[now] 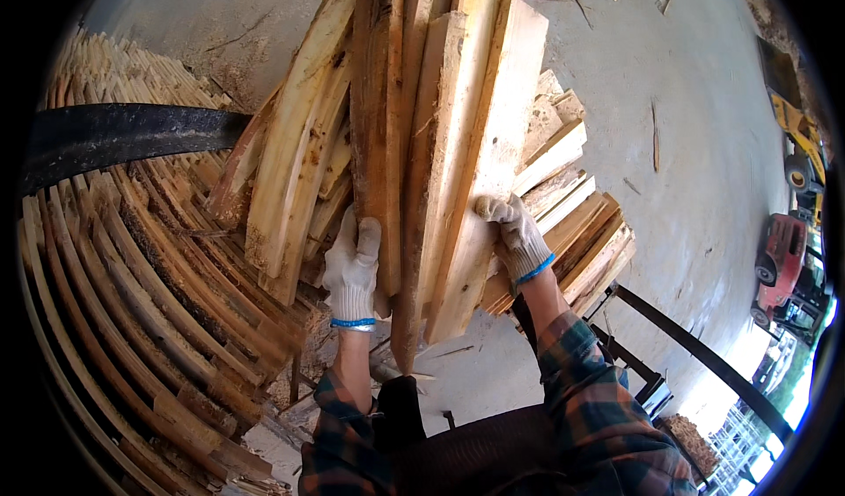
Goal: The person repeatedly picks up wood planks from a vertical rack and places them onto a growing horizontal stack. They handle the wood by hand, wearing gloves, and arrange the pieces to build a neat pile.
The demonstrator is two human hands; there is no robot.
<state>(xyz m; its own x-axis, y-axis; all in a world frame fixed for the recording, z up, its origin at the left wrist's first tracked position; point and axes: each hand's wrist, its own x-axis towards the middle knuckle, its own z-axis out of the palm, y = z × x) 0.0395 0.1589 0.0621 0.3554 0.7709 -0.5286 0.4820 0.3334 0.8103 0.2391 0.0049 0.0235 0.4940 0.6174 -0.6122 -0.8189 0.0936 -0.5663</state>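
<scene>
Both my hands wear pale knit gloves with blue cuffs. Between them lies a bundle of rough wooden boards (440,153), several side by side, some edged with bark. My left hand (354,263) presses against the bundle's left side, thumb up along a brown board; its other fingers are partly hidden behind the wood. On the right, my right hand (515,227) grips the edge of the outermost pale board (502,135), fingers curled over it. The boards point away from me, their near ends hanging by my wrists. More boards (304,170) lean beneath and left of the bundle.
A large stack of long slats (150,293) fills the left, crossed by a black metal bar (141,135). Shorter pieces (581,241) are piled at right, near a black frame (695,346). Wood scraps litter the concrete floor (695,144). A red forklift (779,263) and yellow machine (799,144) stand far right.
</scene>
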